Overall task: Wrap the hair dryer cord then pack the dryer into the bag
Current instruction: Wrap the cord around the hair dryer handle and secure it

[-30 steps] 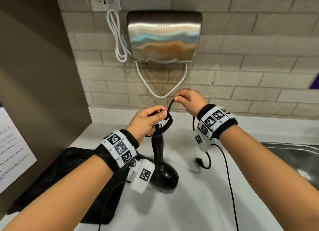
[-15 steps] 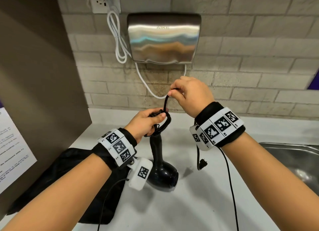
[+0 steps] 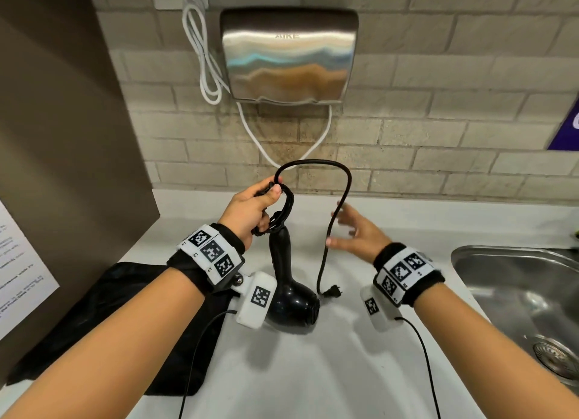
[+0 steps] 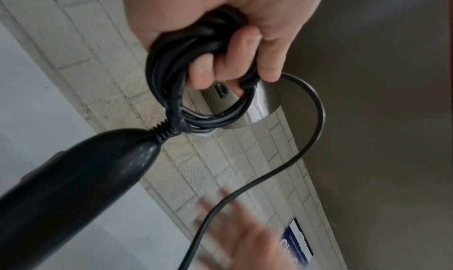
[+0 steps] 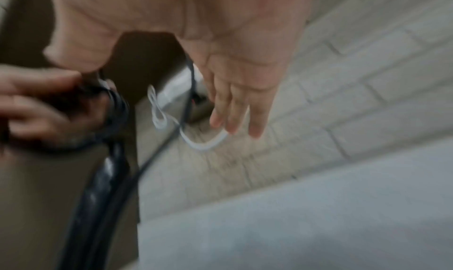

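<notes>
Left hand [image 3: 250, 210] grips one coiled cord [image 3: 283, 210] above one hair dryer [image 3: 289, 290]; right hand [image 3: 355, 233], fingers spread, holds nothing; one bag [image 3: 125, 312] lies at the counter's left edge.

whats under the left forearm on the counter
A black bag lies flat on the counter beneath the left forearm. The arm and wristband cover its middle, so its opening cannot be seen.

Bright, even light; right wrist view badly motion-blurred (edges bend outward)
</notes>
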